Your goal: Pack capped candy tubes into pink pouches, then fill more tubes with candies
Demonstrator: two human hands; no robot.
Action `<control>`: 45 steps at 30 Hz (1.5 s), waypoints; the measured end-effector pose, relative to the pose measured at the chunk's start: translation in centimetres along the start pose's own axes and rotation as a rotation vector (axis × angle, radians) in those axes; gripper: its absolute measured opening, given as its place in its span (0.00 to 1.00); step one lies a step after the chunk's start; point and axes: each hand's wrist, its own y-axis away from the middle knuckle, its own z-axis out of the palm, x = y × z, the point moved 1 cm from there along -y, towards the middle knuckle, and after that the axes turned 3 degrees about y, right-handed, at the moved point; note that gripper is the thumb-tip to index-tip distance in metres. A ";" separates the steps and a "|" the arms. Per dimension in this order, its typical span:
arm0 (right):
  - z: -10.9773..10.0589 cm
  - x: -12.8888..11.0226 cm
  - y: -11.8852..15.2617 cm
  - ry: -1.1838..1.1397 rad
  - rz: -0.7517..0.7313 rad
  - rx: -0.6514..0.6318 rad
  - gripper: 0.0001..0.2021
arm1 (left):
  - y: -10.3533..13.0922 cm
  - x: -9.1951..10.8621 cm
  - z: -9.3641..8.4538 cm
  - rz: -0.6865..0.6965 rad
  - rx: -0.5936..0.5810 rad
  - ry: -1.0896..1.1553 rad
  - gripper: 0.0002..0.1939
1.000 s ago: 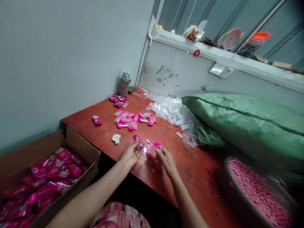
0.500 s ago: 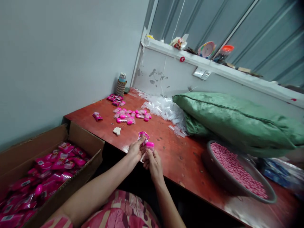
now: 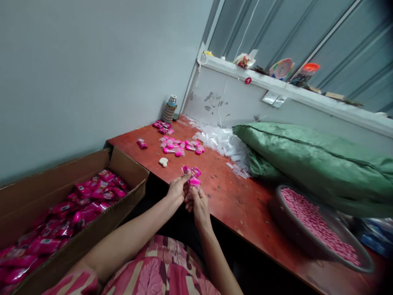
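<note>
My left hand (image 3: 178, 190) pinches a pink printed plastic sleeve (image 3: 194, 171) between thumb and fingers, just over the table's front edge. My right hand (image 3: 199, 205) grips a small clear bottle with a pink cap (image 3: 194, 183), cap end up. The cap is close against the lower end of the sleeve; I cannot tell whether it is inside. Both hands nearly touch. Beyond them on the red table (image 3: 221, 196) lie several pink-capped bottles of pink candies (image 3: 173, 146) and a lump of white material (image 3: 163, 162).
At left stands a cardboard box (image 3: 129, 168) of pink wrapped packs (image 3: 82, 205). A grey basin (image 3: 285, 229) of pink candies (image 3: 319, 225) sits at right, below a green sack (image 3: 307, 151). Clear empty tubes (image 3: 224, 141) are heaped behind, near a flask (image 3: 170, 110).
The view has shifted, so the scene sits further right and slightly lower. The sleeve now shows more spread out above the cap, and both hands keep their holds.
</note>
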 end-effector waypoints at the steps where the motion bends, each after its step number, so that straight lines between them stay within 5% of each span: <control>1: 0.0 -0.1 0.1 0.003 -0.006 -0.005 0.16 | 0.1 0.0 -0.1 0.004 -0.017 -0.019 0.15; 10: -0.1 -0.1 0.9 0.152 -0.126 0.082 0.15 | 1.3 0.5 -0.1 0.155 -0.202 -0.282 0.16; 15: -0.2 -0.2 1.8 0.134 -0.209 0.071 0.14 | 2.5 0.5 0.0 0.032 -0.302 -0.324 0.14; 21: -0.5 -0.7 2.5 -0.137 -0.092 -0.189 0.15 | 3.7 1.5 0.5 -0.065 -0.365 -0.479 0.12; 27: -1.4 -1.1 2.9 0.076 -0.204 -0.012 0.13 | 3.3 1.1 0.8 -0.042 -0.439 -0.502 0.11; 32: -1.7 -0.9 2.8 -0.173 -0.067 -0.145 0.14 | 3.5 0.1 0.4 -0.188 -0.546 -0.530 0.13; 35: -1.6 -0.5 2.4 -0.294 -0.017 -0.143 0.14 | 3.0 0.2 0.0 -0.220 -0.498 -0.493 0.14; 40: -1.4 0.2 1.6 -0.398 -0.002 -0.085 0.14 | 1.4 0.9 -0.8 -0.061 -0.237 -0.302 0.09; 45: -1.5 0.6 0.4 -0.407 -0.009 0.024 0.12 | 1.6 0.0 -1.0 -0.093 -0.238 -0.330 0.10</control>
